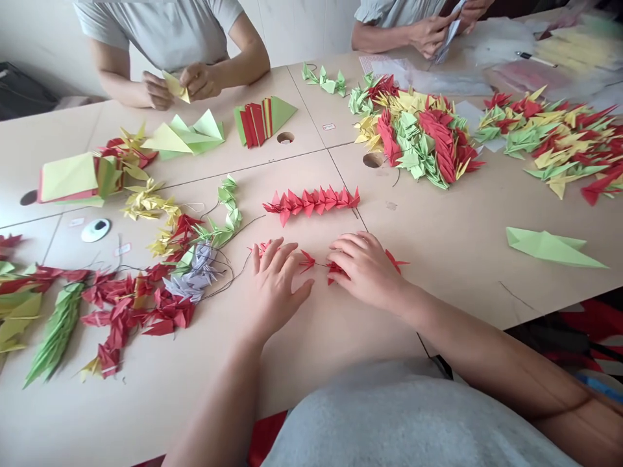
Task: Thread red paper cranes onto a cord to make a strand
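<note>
Left hand (276,280): lay spread, unclenched, over red folded-paper strand (307,261). Right hand (366,269): covered the strand's other part, apparently steadying it; grip could not be told. Red garland (312,202): rested on counter (331,344) beyond both hands, seemingly for working room.

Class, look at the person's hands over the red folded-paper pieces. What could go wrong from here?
1. The left hand and right hand partly cover small red pieces; pressing hard might crush the folds.
2. Loose dark threads curl beside the lavender pieces and could tangle.
3. The red strand just beyond the fingers might get knocked.
</note>
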